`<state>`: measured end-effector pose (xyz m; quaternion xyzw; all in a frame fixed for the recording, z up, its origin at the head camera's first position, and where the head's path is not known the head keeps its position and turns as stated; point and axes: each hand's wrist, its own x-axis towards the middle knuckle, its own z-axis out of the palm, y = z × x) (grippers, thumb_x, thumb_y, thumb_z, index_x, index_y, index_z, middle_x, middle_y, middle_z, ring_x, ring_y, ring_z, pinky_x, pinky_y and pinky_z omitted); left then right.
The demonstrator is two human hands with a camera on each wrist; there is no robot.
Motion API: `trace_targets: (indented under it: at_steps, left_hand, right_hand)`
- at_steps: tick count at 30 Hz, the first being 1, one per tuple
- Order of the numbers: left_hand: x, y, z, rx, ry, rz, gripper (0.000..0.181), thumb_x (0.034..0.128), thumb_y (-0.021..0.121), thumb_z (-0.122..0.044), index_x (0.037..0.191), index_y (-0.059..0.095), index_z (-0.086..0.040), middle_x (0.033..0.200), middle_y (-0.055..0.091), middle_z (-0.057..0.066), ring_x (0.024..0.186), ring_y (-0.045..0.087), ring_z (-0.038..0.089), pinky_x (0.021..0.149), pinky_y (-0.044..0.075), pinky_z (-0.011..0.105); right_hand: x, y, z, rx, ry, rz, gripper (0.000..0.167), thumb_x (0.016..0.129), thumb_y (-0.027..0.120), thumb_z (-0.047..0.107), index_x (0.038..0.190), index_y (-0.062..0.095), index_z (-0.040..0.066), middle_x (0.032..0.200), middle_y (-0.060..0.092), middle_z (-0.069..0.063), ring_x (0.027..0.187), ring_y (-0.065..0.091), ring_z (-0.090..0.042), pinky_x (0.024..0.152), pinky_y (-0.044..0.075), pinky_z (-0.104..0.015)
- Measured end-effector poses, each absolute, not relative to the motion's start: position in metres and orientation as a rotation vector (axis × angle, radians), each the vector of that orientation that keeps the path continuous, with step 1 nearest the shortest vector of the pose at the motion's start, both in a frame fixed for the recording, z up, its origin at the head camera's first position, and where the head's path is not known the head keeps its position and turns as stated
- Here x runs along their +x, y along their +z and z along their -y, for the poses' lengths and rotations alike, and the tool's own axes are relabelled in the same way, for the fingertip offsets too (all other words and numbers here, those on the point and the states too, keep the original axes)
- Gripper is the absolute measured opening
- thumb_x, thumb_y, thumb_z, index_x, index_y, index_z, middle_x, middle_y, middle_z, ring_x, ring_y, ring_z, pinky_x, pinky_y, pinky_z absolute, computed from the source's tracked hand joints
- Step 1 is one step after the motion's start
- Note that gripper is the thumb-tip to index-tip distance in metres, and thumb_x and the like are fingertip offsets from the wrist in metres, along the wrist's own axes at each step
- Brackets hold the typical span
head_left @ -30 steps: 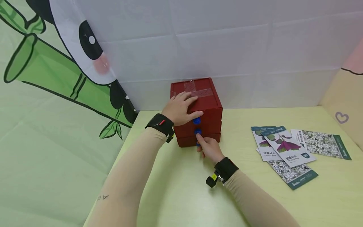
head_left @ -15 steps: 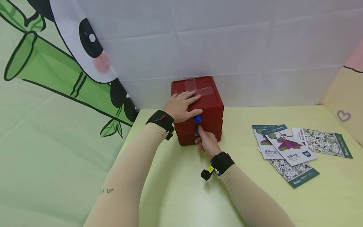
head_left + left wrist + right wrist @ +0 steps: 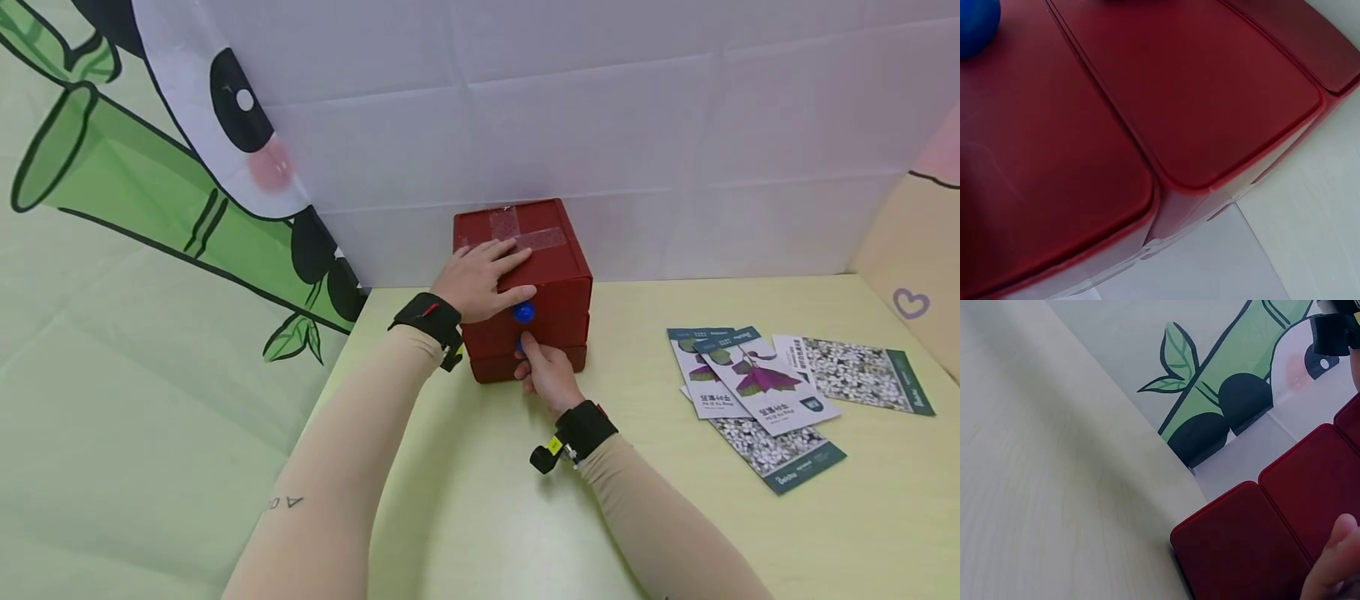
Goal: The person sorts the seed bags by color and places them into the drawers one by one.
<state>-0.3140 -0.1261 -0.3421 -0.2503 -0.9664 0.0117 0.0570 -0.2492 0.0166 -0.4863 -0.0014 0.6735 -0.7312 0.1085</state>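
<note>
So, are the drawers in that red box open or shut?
They look shut: on the red drawer box, the visible fronts line up, with only narrow seams between them.

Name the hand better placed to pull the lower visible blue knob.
Right, most likely: the right hand has its thumb at the lower blue knob, while the left hand lies spread over the red box, seemingly better suited to steadying it.

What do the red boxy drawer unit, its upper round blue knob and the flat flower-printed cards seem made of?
Red boxy drawer unit: probably satin plastic, given smooth rounded edges. Upper round blue knob: likely shiny plastic or painted wood, given its highlight. Flat flower-printed cards: apparently smooth paper or cardboard, thin, crisp-edged.
</note>
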Motion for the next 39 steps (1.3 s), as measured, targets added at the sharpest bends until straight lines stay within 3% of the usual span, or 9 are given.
trace_targets:
  at_steps: [24, 39]
  left_hand:
    - [-0.315, -0.342, 0.125, -0.740, 0.054, 2.933, 0.073, 0.0902, 0.040, -0.069, 0.152, 0.028, -0.032, 0.157, 0.026, 0.000, 0.144, 0.023, 0.023, 0.116, 0.018, 0.048]
    - [-0.295, -0.341, 0.141, -0.812, 0.017, 2.915, 0.072, 0.0902, 0.041, -0.068, 0.152, 0.029, -0.032, 0.157, 0.026, 0.000, 0.144, 0.023, 0.023, 0.116, 0.017, 0.048]
  right_hand:
    - [-0.251, -0.494, -0.016, -0.010, -2.152, -2.038, 0.065, 0.095, 0.046, 0.058, 0.102, 0.062, -0.004, 0.070, 0.057, -0.005, 0.055, 0.050, -0.017, 0.061, 0.042, -0.030]
    - [-0.213, -0.493, 0.003, 0.028, -2.181, -2.063, 0.067, 0.094, 0.047, 0.059, 0.104, 0.061, -0.006, 0.070, 0.056, -0.005, 0.054, 0.048, -0.016, 0.059, 0.041, -0.028]
